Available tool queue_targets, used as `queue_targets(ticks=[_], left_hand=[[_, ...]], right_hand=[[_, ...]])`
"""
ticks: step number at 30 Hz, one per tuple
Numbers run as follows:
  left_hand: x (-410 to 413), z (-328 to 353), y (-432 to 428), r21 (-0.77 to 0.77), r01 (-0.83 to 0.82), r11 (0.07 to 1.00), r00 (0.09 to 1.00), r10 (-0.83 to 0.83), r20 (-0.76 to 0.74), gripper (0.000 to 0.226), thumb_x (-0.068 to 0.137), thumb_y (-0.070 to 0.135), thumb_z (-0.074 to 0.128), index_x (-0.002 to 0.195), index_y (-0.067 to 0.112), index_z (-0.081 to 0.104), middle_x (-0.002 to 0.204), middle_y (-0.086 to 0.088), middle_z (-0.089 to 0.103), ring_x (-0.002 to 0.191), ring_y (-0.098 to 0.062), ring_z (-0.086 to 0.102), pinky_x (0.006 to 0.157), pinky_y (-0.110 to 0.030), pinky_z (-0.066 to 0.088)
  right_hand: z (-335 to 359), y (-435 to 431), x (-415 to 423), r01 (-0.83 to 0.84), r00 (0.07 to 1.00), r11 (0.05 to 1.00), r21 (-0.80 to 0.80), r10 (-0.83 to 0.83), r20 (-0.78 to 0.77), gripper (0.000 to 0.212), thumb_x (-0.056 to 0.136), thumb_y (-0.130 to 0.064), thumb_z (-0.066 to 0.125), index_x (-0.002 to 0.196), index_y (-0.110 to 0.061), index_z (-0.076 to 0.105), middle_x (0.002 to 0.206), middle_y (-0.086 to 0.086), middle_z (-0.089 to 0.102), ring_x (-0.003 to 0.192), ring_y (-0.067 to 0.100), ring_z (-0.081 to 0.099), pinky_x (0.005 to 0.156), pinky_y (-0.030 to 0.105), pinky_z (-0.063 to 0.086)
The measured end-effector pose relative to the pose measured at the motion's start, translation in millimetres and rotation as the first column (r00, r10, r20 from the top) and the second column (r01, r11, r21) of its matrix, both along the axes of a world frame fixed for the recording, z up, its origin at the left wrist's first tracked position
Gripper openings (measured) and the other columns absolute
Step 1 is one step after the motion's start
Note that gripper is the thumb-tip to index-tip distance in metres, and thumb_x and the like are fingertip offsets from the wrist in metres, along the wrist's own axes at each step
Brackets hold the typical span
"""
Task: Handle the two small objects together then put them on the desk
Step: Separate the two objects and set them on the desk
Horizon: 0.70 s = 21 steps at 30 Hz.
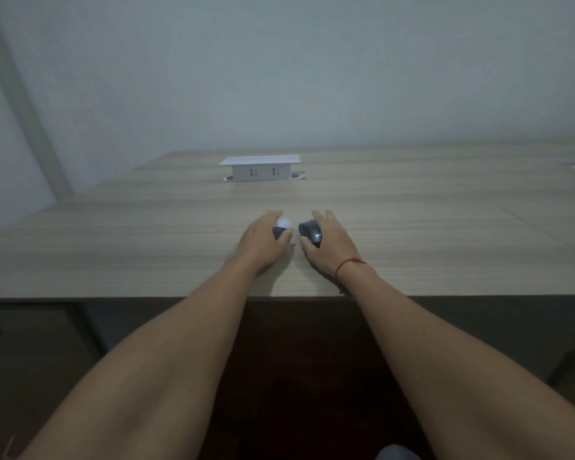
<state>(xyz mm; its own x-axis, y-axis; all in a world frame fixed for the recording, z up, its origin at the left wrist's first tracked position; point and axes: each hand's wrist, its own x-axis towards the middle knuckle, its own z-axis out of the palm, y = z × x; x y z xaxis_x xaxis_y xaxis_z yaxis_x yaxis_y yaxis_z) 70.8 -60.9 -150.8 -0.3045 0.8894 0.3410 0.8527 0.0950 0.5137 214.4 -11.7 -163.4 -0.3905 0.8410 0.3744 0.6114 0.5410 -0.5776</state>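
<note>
Mid-frame: left hand (263,242) grips white-tipped dark object (281,229), right hand (329,242) grips dark object (310,232) (lettered). Handling step; next, release onto desk (146,234).

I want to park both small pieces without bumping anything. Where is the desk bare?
The desk is bare left of the left hand, right of the right hand, and between the hands and the white socket box. It is tight only in the gap between the two hands, and at the far right edge.
</note>
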Motion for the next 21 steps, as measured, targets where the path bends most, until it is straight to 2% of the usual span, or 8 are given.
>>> queue_targets(ticks=[3,5,10,17,21], left_hand=[[5,-11,12,-0.028,0.006,1.000,0.999,-0.007,-0.052,0.031,0.097,0.026,0.048,0.120,0.010,0.059,0.125,-0.013,0.060,0.117,-0.032,0.054,0.093,-0.036,0.042],[8,-12,21,-0.014,-0.052,0.999,0.998,0.051,-0.048,0.025,0.097,0.024,0.045,0.111,0.010,0.060,0.119,-0.015,0.058,0.114,-0.034,0.053,0.089,-0.036,0.042],[3,-10,49,-0.027,-0.144,0.989,0.989,0.143,-0.041,0.027,0.098,0.023,0.044,0.110,0.002,0.057,0.122,-0.017,0.053,0.119,-0.034,0.048,0.093,-0.040,0.039],[-15,-9,89,-0.057,-0.154,0.986,0.987,0.151,-0.055,0.034,0.099,0.027,0.042,0.114,0.000,0.056,0.130,-0.019,0.050,0.122,-0.036,0.047,0.097,-0.041,0.038],[-21,-11,105,-0.030,-0.139,0.990,0.990,0.138,-0.035,0.024,0.097,0.027,0.045,0.101,0.006,0.056,0.125,-0.019,0.052,0.120,-0.037,0.048,0.094,-0.039,0.039]], right_hand=[[-3,11,-5,0.014,0.999,0.999,0.031,-0.016,0.050,0.048,0.090,-0.030,0.055,0.134,-0.012,0.046,0.135,0.013,0.047,0.121,0.028,0.049,0.098,0.034,0.041],[-3,20,-6,0.056,0.998,0.998,0.014,-0.057,0.029,0.045,0.091,-0.028,0.055,0.132,-0.011,0.047,0.134,0.014,0.047,0.119,0.030,0.050,0.097,0.034,0.041],[-4,53,-12,0.122,0.992,0.992,-0.019,-0.121,0.019,0.045,0.091,-0.026,0.053,0.131,-0.008,0.046,0.140,0.017,0.041,0.124,0.034,0.046,0.101,0.035,0.037],[-6,96,-23,0.162,0.987,0.987,-0.006,-0.162,0.006,0.043,0.091,-0.026,0.053,0.129,-0.006,0.047,0.139,0.020,0.041,0.125,0.036,0.044,0.101,0.035,0.037],[-5,110,-28,0.178,0.984,0.984,-0.023,-0.178,0.003,0.043,0.091,-0.028,0.052,0.128,-0.007,0.046,0.143,0.019,0.038,0.127,0.036,0.043,0.103,0.037,0.037]])
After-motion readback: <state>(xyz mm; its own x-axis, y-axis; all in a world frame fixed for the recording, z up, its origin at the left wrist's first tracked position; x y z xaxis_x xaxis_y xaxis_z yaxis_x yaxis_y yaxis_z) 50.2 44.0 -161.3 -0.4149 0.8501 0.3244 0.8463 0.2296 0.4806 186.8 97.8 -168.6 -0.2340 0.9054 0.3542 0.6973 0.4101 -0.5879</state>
